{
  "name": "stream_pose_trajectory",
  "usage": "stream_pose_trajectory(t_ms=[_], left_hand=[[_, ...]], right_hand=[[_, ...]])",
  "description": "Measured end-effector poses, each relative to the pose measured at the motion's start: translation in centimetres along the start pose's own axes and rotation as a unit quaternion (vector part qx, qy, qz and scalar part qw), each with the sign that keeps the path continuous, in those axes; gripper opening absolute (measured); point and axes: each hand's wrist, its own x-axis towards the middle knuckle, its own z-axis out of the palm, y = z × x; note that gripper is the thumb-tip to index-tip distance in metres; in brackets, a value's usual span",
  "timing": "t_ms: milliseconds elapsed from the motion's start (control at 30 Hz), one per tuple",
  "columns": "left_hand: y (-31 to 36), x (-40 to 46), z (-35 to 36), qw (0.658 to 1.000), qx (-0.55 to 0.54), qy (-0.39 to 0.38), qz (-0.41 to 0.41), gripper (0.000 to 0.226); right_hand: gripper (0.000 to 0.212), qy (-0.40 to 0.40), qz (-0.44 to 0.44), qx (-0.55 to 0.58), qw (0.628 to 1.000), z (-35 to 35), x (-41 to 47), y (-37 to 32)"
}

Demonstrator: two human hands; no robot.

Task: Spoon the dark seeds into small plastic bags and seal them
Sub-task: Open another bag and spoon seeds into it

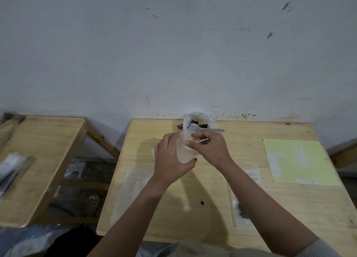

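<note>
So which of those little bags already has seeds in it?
Start at the yellow-green sheet on the wooden table. Nearer the person, beside the right forearm, lies a flat clear bag. Unlike the empty bags nearby, a dark seed clump shows through it.

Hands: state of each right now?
Left hand: grips the small clear bag.
Right hand: pinches the bag's top edge; spoon lies untouched in the seed bag.

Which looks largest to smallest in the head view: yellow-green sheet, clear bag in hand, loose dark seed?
1. Pale yellow-green sheet
2. Small clear plastic bag, partly hidden by both hands
3. Loose dark seed
</note>
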Motion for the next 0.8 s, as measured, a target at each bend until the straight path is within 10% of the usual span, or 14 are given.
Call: stream_pose_trajectory(t_ms=[300, 433, 800], left_hand=[[-2.8, 2.1, 1.0, 0.996, 0.004, -0.059, -0.070, 0.088], [-3.7, 4.0, 1.9, 0.989, 0.005, -0.132, -0.066, 0.092], [-4.7, 7.9, 5.5, 0.963, 0.012, -0.256, -0.087, 0.096]], right_hand=[[0.014, 0.280, 0.198, 0.133, 0.930, -1.5, 4.5, 6.1], [0.038, 0.247, 0.287, 0.239, 0.894, -1.4, 6.8, 7.2], [0.009, 0.353, 0.147, 0.108, 0.918, -0.1, 11.4, 8.9]])
